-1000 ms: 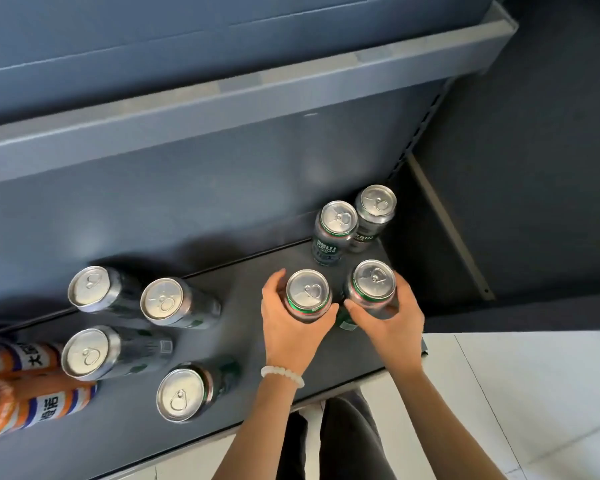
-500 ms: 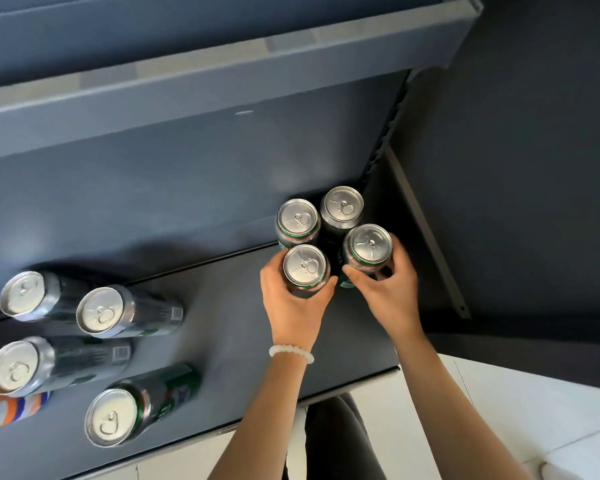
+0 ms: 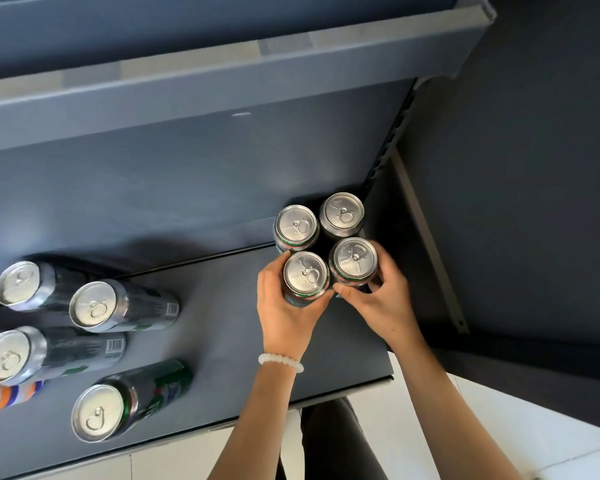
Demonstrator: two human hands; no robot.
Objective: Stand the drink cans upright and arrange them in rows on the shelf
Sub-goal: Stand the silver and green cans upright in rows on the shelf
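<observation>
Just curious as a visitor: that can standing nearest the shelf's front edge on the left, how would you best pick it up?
Grip the front can round its upper body, just below the lid, coming from the front edge of the shelf. It appears to stand upright with open shelf to its right and front, while other cans crowd behind it.

The left hand [image 3: 284,317] and right hand [image 3: 383,303] now press their 2 front cans [image 3: 305,273] against the 2 back cans [image 3: 296,224] at the right end of the shelf [image 3: 222,306], closing the gap seen 1 s ago into a tight block of 4.
</observation>
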